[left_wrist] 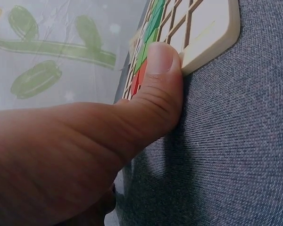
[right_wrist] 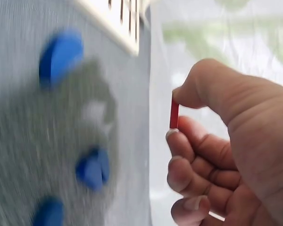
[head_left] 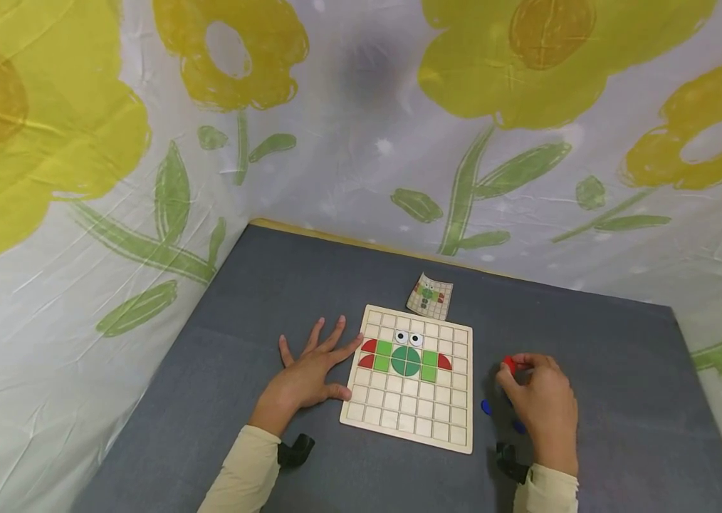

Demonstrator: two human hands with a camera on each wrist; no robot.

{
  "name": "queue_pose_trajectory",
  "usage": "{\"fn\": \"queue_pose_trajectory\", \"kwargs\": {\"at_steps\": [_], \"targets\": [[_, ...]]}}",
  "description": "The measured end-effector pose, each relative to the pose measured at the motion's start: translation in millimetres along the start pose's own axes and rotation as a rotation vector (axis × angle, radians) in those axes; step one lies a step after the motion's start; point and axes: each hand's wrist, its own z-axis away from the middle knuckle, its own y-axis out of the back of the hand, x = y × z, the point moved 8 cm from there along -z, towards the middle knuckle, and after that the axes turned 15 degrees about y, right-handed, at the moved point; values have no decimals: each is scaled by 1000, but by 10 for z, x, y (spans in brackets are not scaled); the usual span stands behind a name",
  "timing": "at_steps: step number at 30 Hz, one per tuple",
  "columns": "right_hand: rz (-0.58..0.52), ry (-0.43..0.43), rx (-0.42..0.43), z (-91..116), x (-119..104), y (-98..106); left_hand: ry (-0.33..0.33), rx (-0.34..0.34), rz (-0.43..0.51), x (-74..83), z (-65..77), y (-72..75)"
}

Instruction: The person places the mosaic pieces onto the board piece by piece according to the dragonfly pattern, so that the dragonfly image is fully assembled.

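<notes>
A wooden grid board lies on the dark table with a figure of flat pieces on it: a green circle of quarters, light green squares, two eye pieces and red quarter pieces at both sides. Along the board's left edge my left hand rests with fingers spread, thumb and index fingertip at the rim. To the right of the board, my right hand pinches a thin red piece between thumb and fingers, raised above the table. Only its narrow edge shows in the right wrist view.
Several blue pieces lie on the table below and beside my right hand, such as one blue piece near the board's right edge. A printed pattern card lies behind the board. Flowered cloth hangs along the back and left side.
</notes>
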Motion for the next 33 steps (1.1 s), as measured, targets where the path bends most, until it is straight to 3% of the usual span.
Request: {"fn": "queue_pose_trajectory", "kwargs": {"at_steps": [6,12,20,33], "targets": [[-35,132,-14,-32,-339,-158,1,5,-4,13,-10,7],[-54,195,-51,-30,-511,-298,5,2,-1,16,-9,3],[-87,239,-117,4,-652,-465,7,-1,-2,8,-12,9],[-74,353,-134,39,-768,-612,-11,18,4,6,4,13]]}}
